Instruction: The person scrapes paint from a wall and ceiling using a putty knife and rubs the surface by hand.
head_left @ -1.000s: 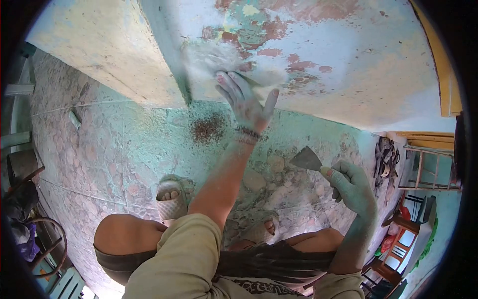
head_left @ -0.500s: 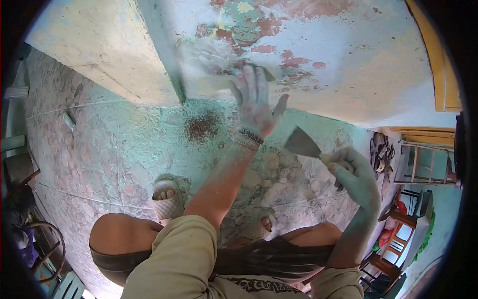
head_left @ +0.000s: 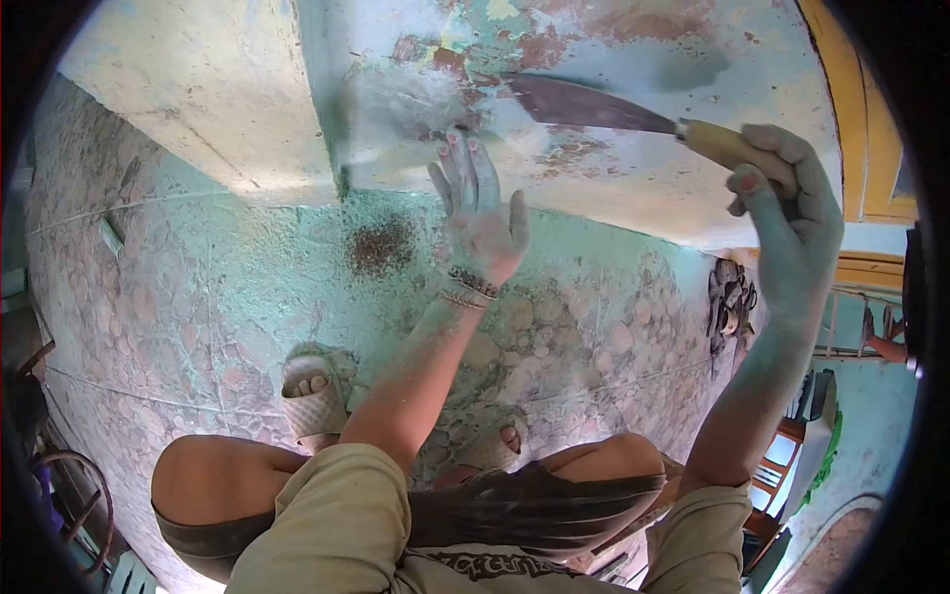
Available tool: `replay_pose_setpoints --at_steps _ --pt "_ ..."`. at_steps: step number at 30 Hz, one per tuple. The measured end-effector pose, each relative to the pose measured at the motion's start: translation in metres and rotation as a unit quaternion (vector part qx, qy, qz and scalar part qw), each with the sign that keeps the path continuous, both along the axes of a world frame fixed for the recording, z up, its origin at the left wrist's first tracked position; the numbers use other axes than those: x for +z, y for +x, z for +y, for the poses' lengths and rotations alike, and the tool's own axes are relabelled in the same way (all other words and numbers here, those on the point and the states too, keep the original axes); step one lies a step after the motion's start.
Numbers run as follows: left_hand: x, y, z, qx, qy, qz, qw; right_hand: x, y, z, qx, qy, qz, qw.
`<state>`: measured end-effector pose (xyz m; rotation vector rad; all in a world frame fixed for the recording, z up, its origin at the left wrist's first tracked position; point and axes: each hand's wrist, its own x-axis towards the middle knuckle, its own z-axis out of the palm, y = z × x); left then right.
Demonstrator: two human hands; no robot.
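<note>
By 1 wall (head_left: 673, 193), the left hand (head_left: 480, 228) outstretched, hold unclear, the right hand (head_left: 797, 213) clasps 1 scraper (head_left: 599, 107).

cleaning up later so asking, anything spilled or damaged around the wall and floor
Yes. The wall looks damaged: paint is missing in ragged patches near the scraper, baring reddish-brown and green areas. What look like dark brown crumbs lie scattered on the green floor near the wall's foot, standing out against it.

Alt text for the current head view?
A dusty right hand holds a scraper up at a patchy, peeling wall; blade contact is unclear. The left hand is spread near the wall's base, with dark crumbs on the floor.
</note>
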<state>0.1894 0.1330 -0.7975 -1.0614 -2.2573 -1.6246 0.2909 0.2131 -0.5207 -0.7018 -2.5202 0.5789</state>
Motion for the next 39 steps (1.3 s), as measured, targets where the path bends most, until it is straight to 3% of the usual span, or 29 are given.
replay_pose_setpoints --at_steps 5,8,10,12,16,17,20,21,24,28,31,37,39 --pt "0.044 0.002 0.009 -0.018 0.095 -0.026 0.995 0.005 -0.015 -0.023 0.031 0.104 0.003 0.994" --pt "0.050 0.001 0.010 -0.025 0.110 -0.048 0.993 -0.004 -0.028 -0.041 0.060 0.130 -0.027 0.989" --pt "0.046 0.002 0.008 -0.016 0.103 -0.075 0.992 -0.010 -0.034 -0.033 0.140 0.208 -0.047 0.967" --pt "0.040 0.000 0.008 -0.005 0.103 -0.089 0.991 -0.006 -0.032 -0.040 0.130 0.214 -0.018 0.968" --pt "0.037 -0.004 0.004 0.031 0.153 -0.128 0.979 -0.028 -0.044 -0.047 0.070 0.102 -0.054 0.991" --pt "0.037 -0.009 0.005 0.045 0.176 -0.145 0.973 -0.035 -0.045 -0.043 0.118 0.138 -0.081 0.980" --pt "0.034 -0.036 -0.002 0.112 0.158 -0.060 0.979 -0.040 -0.031 -0.046 0.064 0.107 -0.097 0.987" --pt "0.035 -0.047 -0.003 0.125 0.172 -0.027 0.977 -0.039 -0.026 -0.050 0.020 0.038 -0.082 0.996" --pt "0.040 -0.073 -0.006 0.132 0.104 0.031 0.985 -0.044 -0.003 -0.057 -0.065 -0.038 -0.134 0.988" --pt "0.019 -0.056 0.000 0.099 0.089 -0.009 0.991 -0.058 0.023 -0.063 -0.109 -0.122 -0.165 0.972" --pt "0.009 -0.030 -0.007 0.037 -0.029 -0.068 0.997 -0.068 0.040 -0.053 -0.107 -0.132 -0.182 0.968" --pt "0.047 -0.068 0.001 0.149 0.097 0.012 0.984 -0.071 0.045 -0.048 -0.100 -0.128 -0.218 0.962" --pt "0.040 -0.063 0.014 0.126 0.121 0.016 0.984 -0.072 0.046 -0.047 -0.114 -0.152 -0.213 0.958"
